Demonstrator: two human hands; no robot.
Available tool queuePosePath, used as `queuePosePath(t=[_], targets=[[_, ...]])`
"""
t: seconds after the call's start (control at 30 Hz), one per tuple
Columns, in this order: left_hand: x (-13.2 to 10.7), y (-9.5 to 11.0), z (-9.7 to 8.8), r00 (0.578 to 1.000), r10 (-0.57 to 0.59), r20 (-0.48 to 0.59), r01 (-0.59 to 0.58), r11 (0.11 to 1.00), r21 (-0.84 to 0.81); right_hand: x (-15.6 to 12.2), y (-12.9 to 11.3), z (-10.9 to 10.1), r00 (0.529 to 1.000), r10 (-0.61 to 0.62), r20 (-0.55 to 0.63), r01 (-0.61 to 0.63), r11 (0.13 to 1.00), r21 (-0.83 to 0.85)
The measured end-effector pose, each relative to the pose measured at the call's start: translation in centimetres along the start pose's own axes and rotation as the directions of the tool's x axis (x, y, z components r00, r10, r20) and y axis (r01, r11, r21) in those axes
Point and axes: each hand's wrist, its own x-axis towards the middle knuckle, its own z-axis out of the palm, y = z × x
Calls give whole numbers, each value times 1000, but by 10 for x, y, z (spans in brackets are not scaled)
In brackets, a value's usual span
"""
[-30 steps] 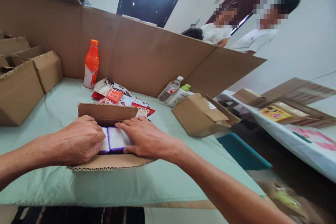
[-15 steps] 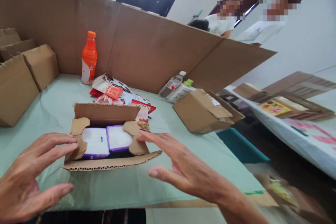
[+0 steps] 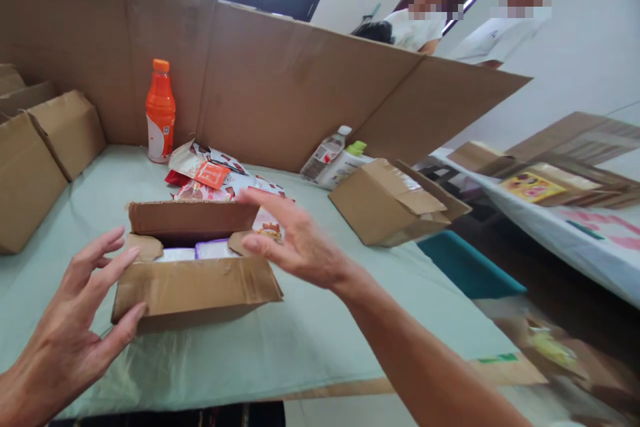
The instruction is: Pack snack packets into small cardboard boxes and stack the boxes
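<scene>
A small open cardboard box [image 3: 195,290] sits on the pale green table cover [image 3: 300,340] in front of me. Inside it lie white packets with purple edges [image 3: 213,251], partly hidden by the raised near flap. My left hand [image 3: 75,320] is open, fingers spread, its thumb touching the near flap's left end. My right hand [image 3: 290,240] hovers open over the box's right side, fingers stretched out above the right side flap, holding nothing.
Snack packets [image 3: 215,180] lie behind the box, an orange drink bottle [image 3: 161,112] stands further back. Two bottles [image 3: 333,163] lie beside another small carton [image 3: 390,203] at right. Cartons [image 3: 45,153] stand at left. A tall cardboard wall [image 3: 280,100] rings the table; two people stand beyond.
Both hands lifted off the packets and spread apart. The near flap, lying flat before, now stands raised over the box front. The right hand moved up over the box's right side.
</scene>
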Motion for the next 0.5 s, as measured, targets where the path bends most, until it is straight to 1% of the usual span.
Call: queuePosePath(t=[0.07,0.1,0.17,0.27,0.37,0.43,0.5], targets=[[-3,-3,1,999,-30,19,30,999,-10,-13,-1,10,997,-58,46,59,998,-21],[-5,-5,2,998,-31,51,32,999,-24,-23,-2,15,995,-79,53,81,996,-35],[-6,-10,4,995,3,100,3,998,-61,-43,-5,22,993,-96,74,101,993,-61],[-5,-17,10,986,79,146,-64,992,-108,-60,-7,25,979,-100,176,119,988,-100],[-3,-19,14,987,78,141,-60,991,-123,-54,-6,21,965,-83,249,122,982,-145],[-2,-19,16,988,67,136,-48,989,-138,-42,-4,18,957,-76,281,128,977,-173],[-4,-19,16,988,63,138,-42,988,-149,-30,-2,19,937,-86,339,151,973,-172]])
